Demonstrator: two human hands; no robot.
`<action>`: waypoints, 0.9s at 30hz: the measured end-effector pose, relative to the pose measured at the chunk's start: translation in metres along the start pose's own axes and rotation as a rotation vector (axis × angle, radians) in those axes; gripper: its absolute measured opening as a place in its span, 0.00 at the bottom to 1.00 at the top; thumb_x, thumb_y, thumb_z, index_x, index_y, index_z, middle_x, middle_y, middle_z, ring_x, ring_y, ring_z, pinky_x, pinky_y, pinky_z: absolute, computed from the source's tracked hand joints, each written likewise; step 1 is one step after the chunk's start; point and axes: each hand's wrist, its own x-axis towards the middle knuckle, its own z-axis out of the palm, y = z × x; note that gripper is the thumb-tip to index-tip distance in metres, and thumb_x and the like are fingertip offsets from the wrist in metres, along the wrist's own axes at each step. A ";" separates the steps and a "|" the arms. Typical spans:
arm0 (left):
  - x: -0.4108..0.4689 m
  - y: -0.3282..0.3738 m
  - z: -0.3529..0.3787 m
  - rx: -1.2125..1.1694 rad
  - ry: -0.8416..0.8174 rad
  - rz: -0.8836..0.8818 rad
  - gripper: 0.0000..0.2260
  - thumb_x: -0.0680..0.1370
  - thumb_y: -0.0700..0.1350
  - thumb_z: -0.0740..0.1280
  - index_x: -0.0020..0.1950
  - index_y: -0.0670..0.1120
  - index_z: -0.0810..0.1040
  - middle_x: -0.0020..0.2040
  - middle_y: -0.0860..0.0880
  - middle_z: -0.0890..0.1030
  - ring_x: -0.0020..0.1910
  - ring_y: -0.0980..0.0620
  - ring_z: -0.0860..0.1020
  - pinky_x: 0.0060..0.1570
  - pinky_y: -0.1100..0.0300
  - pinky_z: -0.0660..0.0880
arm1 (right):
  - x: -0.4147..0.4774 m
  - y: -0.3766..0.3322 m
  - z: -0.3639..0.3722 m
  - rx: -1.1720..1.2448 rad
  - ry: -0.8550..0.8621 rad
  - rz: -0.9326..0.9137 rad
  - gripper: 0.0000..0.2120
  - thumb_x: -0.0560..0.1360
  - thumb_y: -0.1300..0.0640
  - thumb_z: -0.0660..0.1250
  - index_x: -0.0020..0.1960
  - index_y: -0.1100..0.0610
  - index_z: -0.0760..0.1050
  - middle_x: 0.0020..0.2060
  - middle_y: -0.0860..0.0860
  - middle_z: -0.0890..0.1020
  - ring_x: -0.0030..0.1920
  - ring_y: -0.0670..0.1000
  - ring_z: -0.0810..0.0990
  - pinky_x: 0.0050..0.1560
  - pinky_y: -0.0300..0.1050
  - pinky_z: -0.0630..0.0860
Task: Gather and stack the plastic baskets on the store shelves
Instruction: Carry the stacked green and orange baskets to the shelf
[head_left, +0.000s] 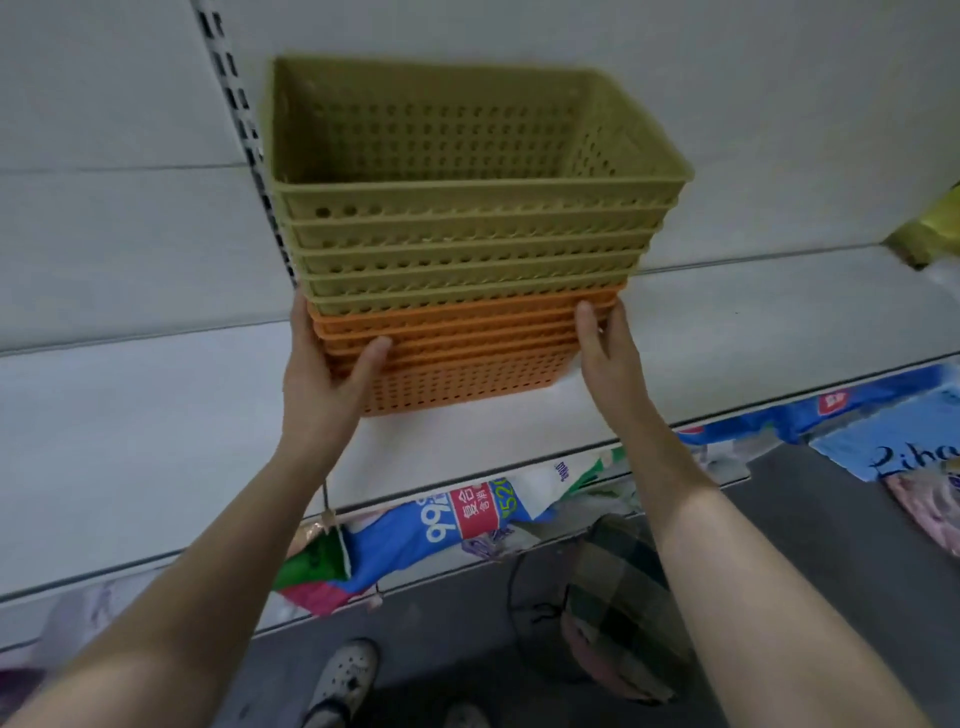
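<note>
Standing at the white shelf (156, 415), the person has a nested stack of baskets between both hands: green ones (467, 171) on top, orange ones (457, 364) underneath. The left hand (324, 374) is wrapped round the left end of the orange baskets, thumb across the front and fingers hidden behind. The right hand (610, 358) lies flat and open against the right end, pressing rather than gripping. Holding low like that makes sense to me, since a grip on the bottom baskets carries the whole nest, while a grip higher up might lift only the green ones.

I cannot tell whether the stack sits on the shelf or is just off it. It stands near the back wall, beside the slotted upright (236, 104). Bare shelf runs to both sides and in front, up to the front edge. Something yellow (930, 228) lies well off to the right. Packets (457, 525) crowd the level below.
</note>
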 end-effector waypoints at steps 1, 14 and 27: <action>0.001 -0.005 0.005 -0.028 0.023 -0.010 0.34 0.76 0.53 0.70 0.76 0.54 0.56 0.59 0.63 0.79 0.58 0.64 0.78 0.56 0.66 0.75 | 0.006 0.007 -0.002 0.033 -0.019 -0.023 0.23 0.81 0.43 0.58 0.73 0.50 0.64 0.58 0.40 0.76 0.53 0.30 0.74 0.49 0.19 0.67; 0.001 -0.016 0.014 -0.175 0.080 0.146 0.29 0.77 0.50 0.67 0.75 0.48 0.60 0.60 0.56 0.79 0.62 0.53 0.77 0.63 0.53 0.74 | 0.026 0.022 0.005 0.340 -0.162 -0.222 0.18 0.76 0.42 0.59 0.66 0.37 0.65 0.56 0.29 0.78 0.60 0.33 0.76 0.55 0.27 0.72; -0.063 0.114 -0.058 -0.245 0.330 0.063 0.28 0.73 0.53 0.71 0.72 0.51 0.68 0.61 0.50 0.81 0.59 0.53 0.80 0.62 0.49 0.76 | -0.044 -0.107 -0.032 0.349 -0.152 -0.277 0.20 0.74 0.38 0.63 0.65 0.34 0.67 0.56 0.29 0.79 0.59 0.32 0.76 0.60 0.38 0.71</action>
